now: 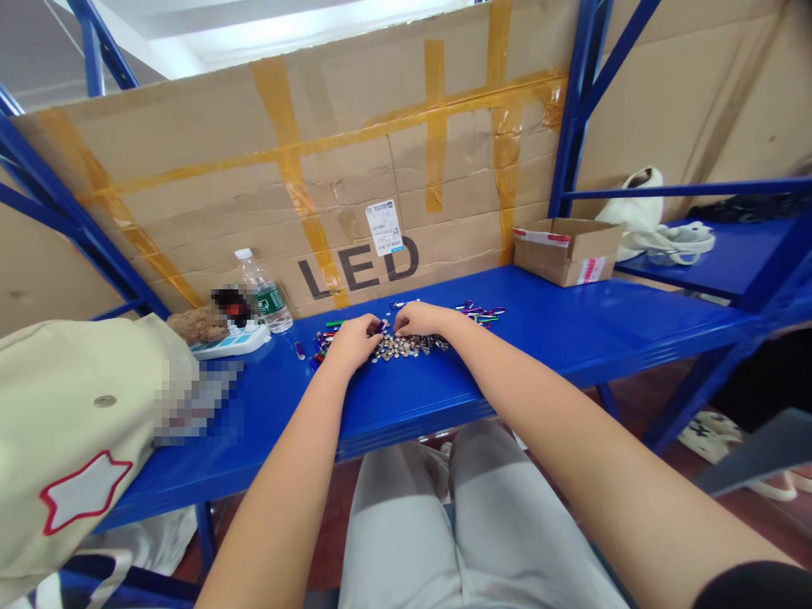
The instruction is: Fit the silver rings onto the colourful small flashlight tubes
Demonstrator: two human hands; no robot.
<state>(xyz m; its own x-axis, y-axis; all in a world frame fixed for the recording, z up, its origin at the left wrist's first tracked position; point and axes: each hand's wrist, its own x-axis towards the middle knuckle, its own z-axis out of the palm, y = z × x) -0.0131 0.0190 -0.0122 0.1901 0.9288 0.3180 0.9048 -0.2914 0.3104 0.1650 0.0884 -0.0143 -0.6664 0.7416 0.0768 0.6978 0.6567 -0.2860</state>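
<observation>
My left hand (355, 342) is closed in a pinch at the left side of a pile of small, shiny silver metal pieces (406, 347). A tiny dark-purple bit shows at its fingertips, too small to name. Facing it, my right hand (419, 319) has its thumb and fingers pressed together just above the pile; what they pinch, if anything, I cannot make out. Colourful metal clips that look like carabiners (488, 315) lie beyond my right hand. More coloured pieces (318, 355) lie beside my left hand, partly covered by it.
A water bottle (270, 296) stands at the back left, near a white-and-blue power strip (238, 342). A pale bag (82, 381) bulges over the left end of the blue table (406, 406). An open cardboard box (558, 254) sits at right; large LED-marked cardboard (457, 178) closes off the back.
</observation>
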